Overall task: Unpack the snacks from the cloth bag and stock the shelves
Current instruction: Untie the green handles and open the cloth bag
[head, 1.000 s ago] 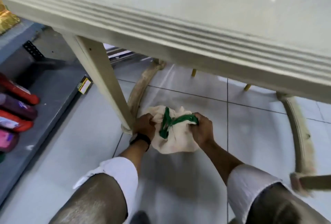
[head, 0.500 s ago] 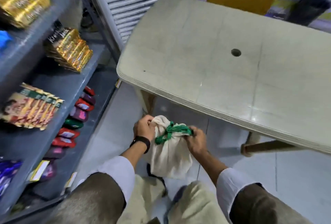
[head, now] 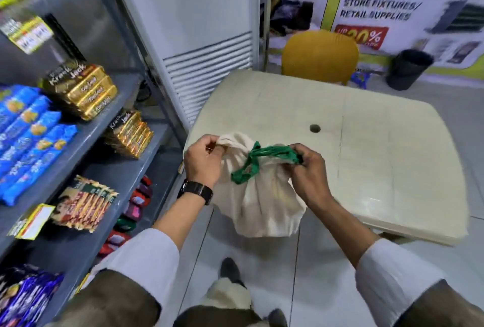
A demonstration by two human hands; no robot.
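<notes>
A full cream cloth bag (head: 262,203) with green handles (head: 258,160) hangs in the air in front of me, beside the near left corner of the table. My left hand (head: 203,161) pinches the bag's top edge on the left. My right hand (head: 310,169) grips the green handles and the gathered cloth on the right. The bag's mouth is bunched shut, so its contents are hidden. The grey shelves (head: 78,140) stand to my left, stocked with gold biscuit packs (head: 86,91), blue packs (head: 26,138) and other snacks.
A cream plastic table (head: 353,148) stands ahead on the right, with a yellow chair (head: 320,55) and a black bin (head: 408,68) behind it. A white louvred unit (head: 207,38) rises next to the shelves. Tiled floor (head: 301,274) lies under me.
Both hands have lifted the bag from the floor under the table up to table height. My view has risen from under the table to above it.
</notes>
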